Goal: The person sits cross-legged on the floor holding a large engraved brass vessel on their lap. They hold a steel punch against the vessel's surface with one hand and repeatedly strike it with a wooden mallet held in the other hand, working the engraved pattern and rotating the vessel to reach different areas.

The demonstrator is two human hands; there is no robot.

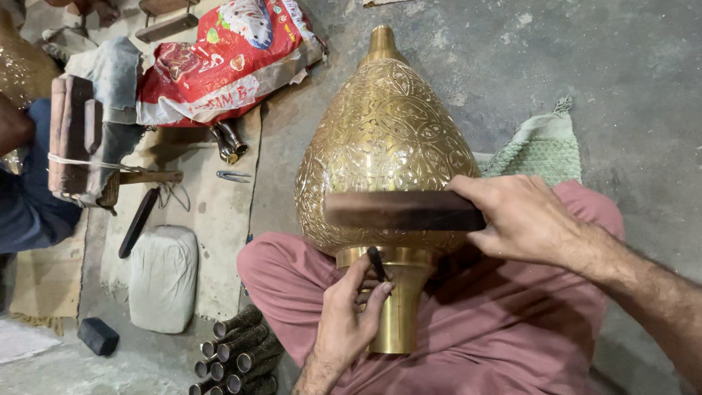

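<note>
The large teardrop-shaped brass vessel (384,146), densely engraved with floral scrollwork, lies across the person's lap on pink cloth, its smooth flared neck (398,300) pointing toward the body. The left hand (347,314) pinches a thin dark metal punch (376,263) upright against the neck's collar. The right hand (523,216) is clenched round a flat dark rectangular bar (402,211), held level just above the punch; the bar is motion-blurred and hides part of the vessel's lower belly. Beside the left knee lies a cluster of engraved brass tubes (234,355). On the grey concrete floor: a grey stuffed pad (162,278), a red printed sack (227,62), a green woven mat (545,150).
</note>
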